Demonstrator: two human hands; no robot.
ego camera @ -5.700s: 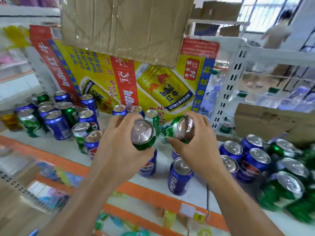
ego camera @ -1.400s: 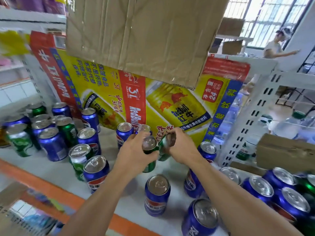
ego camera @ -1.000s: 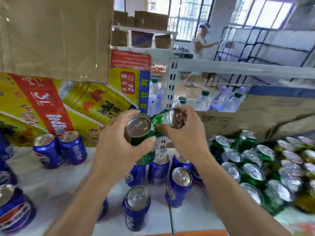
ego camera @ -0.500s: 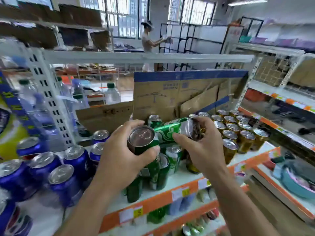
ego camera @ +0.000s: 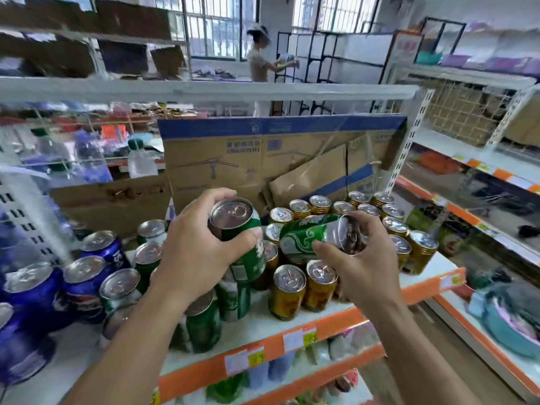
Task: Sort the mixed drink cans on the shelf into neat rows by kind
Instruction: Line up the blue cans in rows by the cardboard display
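Currently both grips are loaded, one green can each. Left grip [ego camera: 198,252] wraps fingers and thumb round the left can [ego camera: 242,229], held near upright, lid up, just above the green cans [ego camera: 201,325] standing at the shelf [ego camera: 260,324] front. Right grip [ego camera: 359,267] clasps the right can [ego camera: 306,238] near its lid end; it lies almost on its side, lid to the right, over the gold cans [ego camera: 287,290]. Neither held can touches the shelf.

Judgement: both are bound for the green group, which sits between the blue cans [ego camera: 84,285] on the left and the gold block on the right. The upright can looks ready to set down; the tilted one needs righting first. Gold cans already stand in tidy rows; green and blue are mingled at their border.

Writing: a red-white-blue Pepsi mark is legible on one blue can. White characters on the green labels are too blurred to read. Print on the cardboard [ego camera: 219,159] behind, and on the price tags [ego camera: 298,337] along the orange edge, is unreadable
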